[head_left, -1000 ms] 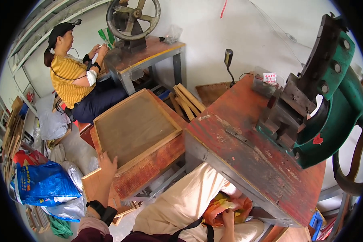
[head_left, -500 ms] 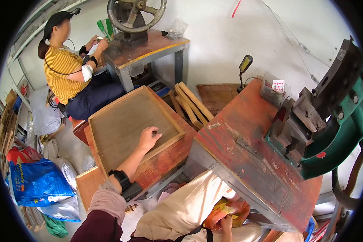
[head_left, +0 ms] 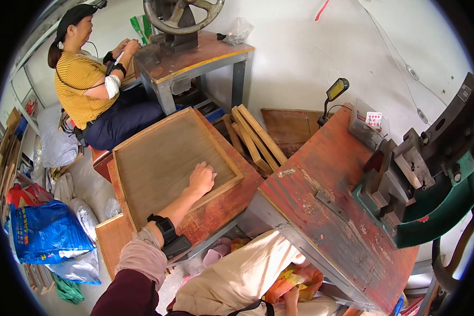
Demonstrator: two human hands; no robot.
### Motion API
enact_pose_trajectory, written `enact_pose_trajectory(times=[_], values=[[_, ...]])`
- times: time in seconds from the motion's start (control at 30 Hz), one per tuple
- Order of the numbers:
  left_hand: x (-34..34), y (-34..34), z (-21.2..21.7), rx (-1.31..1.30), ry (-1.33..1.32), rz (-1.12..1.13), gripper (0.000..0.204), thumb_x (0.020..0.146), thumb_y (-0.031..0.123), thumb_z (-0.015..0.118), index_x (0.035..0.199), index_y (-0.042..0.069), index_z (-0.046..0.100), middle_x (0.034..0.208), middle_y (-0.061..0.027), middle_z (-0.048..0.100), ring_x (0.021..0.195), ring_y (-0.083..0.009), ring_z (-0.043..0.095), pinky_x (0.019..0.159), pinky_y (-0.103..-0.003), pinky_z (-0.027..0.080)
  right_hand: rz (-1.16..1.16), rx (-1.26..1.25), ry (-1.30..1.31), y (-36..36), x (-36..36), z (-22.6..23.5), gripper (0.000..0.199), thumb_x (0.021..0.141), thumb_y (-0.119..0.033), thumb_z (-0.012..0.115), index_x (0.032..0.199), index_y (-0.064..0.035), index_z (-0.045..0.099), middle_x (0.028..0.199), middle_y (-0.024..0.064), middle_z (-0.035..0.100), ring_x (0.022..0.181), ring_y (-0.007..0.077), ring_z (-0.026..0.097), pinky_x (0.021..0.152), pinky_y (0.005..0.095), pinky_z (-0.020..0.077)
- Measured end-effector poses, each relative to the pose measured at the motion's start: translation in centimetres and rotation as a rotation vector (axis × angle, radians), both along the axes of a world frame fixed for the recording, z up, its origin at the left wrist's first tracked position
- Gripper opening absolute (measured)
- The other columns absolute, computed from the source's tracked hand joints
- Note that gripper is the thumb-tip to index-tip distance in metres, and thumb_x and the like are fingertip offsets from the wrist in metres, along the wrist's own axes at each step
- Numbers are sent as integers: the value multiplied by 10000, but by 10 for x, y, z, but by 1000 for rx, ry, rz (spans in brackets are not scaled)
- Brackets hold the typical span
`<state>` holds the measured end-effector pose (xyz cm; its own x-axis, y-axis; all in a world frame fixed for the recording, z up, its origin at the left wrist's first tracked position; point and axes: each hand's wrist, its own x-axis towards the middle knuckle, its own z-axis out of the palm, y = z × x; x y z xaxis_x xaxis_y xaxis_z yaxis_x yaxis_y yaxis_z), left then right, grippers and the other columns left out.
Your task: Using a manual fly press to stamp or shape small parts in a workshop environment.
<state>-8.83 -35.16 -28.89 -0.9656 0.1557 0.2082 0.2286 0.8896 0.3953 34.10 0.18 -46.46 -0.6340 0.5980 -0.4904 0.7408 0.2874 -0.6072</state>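
Note:
My left hand (head_left: 203, 178) is over the near right part of a shallow wooden tray (head_left: 171, 117) with a brown bottom and a raised light rim. Its fingers are curled in toward the palm. Whatever they hold is too small or too hidden to make out. On my lap lies a crumpled orange and yellow plastic bag (head_left: 306, 279). My right hand (head_left: 291, 298) is closed at the bag's edge, with its fingertips partly hidden. The tray rests on a worn reddish wooden surface (head_left: 208, 215).
To my right stands a scuffed red-topped bench (head_left: 321, 210) with a green and black press (head_left: 437, 226). Wooden strips (head_left: 255, 138) lean behind the tray. A co-worker in a yellow striped shirt (head_left: 79, 87) sits far left near a handwheel machine (head_left: 183, 23). A blue bag (head_left: 52, 231) lies left.
My left hand has shifted slightly right over the tray, and its fingers are turned further down. The small thin thing that stuck out from them is out of sight. My right hand stays at the bag.

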Motion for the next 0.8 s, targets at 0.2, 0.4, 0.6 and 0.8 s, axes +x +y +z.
enact_pose_trajectory(times=[0.2, 0.4, 0.6, 0.8], values=[[-22, 11, 7, 236, -109, 120, 191, 818, 179, 650, 905, 10, 657, 1004, -182, 574, 967, -354, 563, 801, -450, 473, 9, 20, 1, 3, -1, 3, 341, 812, -227, 619, 1021, 42, 650, 875, 186, 689, 811, 275, 676, 688, 377, 524], [-21, 33, 19, 201, -136, 266, 196, 810, 196, 664, 923, 36, 674, 1021, -167, 581, 966, -337, 574, 812, -434, 472, 10, 42, -5, 9, -1, 10, 344, 811, -230, 620, 1021, 40, 651, 877, 186, 689, 810, 276, 676, 686, 377, 523], [-28, 35, 6, -22, -31, 162, 227, 819, 189, 649, 934, -6, 634, 1028, -187, 574, 988, -341, 565, 819, -432, 471, 20, 41, -5, 3, -1, 12, 346, 810, -234, 620, 1022, 38, 651, 878, 187, 689, 809, 276, 676, 685, 377, 522], [-37, 5, 0, 222, -66, 150, 254, 826, 172, 630, 951, -49, 615, 987, -223, 580, 935, -367, 577, 823, -438, 458, 4, 40, 1, -4, 3, 13, 349, 810, -238, 620, 1023, 36, 652, 879, 187, 689, 808, 277, 676, 683, 377, 522]])
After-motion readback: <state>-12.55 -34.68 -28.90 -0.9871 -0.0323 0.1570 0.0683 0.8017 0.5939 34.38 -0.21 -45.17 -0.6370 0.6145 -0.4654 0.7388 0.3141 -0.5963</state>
